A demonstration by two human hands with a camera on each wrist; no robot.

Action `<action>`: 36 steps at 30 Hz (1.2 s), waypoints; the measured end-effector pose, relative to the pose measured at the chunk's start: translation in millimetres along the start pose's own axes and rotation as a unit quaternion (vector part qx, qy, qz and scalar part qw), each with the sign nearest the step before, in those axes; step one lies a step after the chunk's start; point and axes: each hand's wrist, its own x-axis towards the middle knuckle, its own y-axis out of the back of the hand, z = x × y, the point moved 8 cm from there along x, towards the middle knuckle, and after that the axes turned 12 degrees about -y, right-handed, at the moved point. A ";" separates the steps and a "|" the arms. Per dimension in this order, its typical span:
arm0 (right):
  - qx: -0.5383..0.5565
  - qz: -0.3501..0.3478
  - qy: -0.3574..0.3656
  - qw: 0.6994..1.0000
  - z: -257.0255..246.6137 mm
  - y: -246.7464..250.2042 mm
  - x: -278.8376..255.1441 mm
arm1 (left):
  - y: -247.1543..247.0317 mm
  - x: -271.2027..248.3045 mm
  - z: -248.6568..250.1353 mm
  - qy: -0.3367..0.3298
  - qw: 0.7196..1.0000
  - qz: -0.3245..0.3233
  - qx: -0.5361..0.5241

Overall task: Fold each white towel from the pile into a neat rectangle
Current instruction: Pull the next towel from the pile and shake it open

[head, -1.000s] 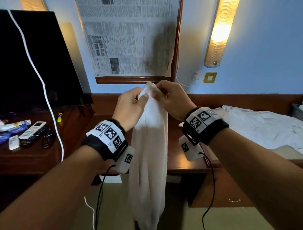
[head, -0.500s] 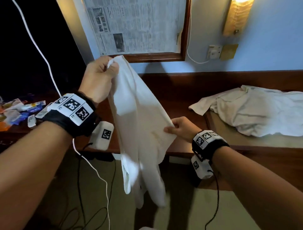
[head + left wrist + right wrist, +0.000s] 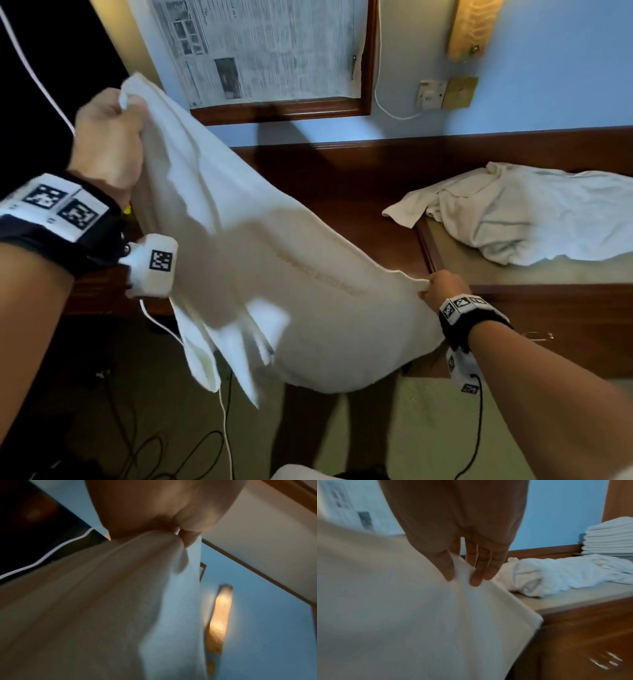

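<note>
Two hands: both on one towel (image 3: 274, 274), held well apart, the left high, the right low.
Left hand (image 3: 108, 137): fist closed round a bunched corner of the towel; the left wrist view shows the cloth gathered in its grip (image 3: 154, 513) and fanning out below.
Right hand (image 3: 442, 287): thumb and fingertips (image 3: 448, 572) pinch the towel's edge near its other corner; the remaining fingers lie fairly straight beside the pinch.
Towel: in the air, stretched on a slant from the left hand down to the right hand; its lower part sags in loose folds below the line between the hands; a faint line of lettering crosses its middle, too blurred to read.
Pile (image 3: 520, 212): crumpled white towels on a counter (image 3: 534, 277), beyond and to the right of the right hand, apart from the held towel.
Stack (image 3: 609, 536): folded white towels, seen only from the right wrist, farther right than the pile; what they rest on or in I cannot tell.
Desk (image 3: 342, 205): dark wood, behind the held towel, between the hands.
Frame (image 3: 267, 51): wood, filled with newspaper, on the blue wall above and between the hands.
Lamp (image 3: 474, 27): lit, on the wall above the right hand.
Cables (image 3: 226, 428): white and black, on the floor below the left hand.
</note>
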 end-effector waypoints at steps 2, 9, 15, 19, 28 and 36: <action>0.009 0.042 0.028 0.999 -26.9 15.2 -17.3 | -18.1 -7.0 8.0 -0.055 0.997 -0.052 0.010; 0.414 0.059 0.384 0.823 -196.7 107.2 -178.3 | -99.9 -45.4 29.2 -0.181 0.941 -0.285 0.026; 0.570 0.007 0.338 0.749 -229.0 140.9 -207.6 | -110.1 -49.8 35.5 -0.201 0.916 -0.346 -0.011; 0.589 -0.095 0.332 0.731 -238.3 133.2 -218.2 | -99.6 -33.4 28.6 -0.206 0.927 -0.312 -0.026; 0.195 -0.143 0.198 0.950 -153.2 -46.4 -150.0 | -57.8 16.7 -11.4 -0.195 0.950 -0.245 -0.019; 0.042 -0.082 -0.078 0.993 -3.4 -94.4 -109.7 | -31.2 56.5 -50.2 -0.108 0.974 -0.196 -0.047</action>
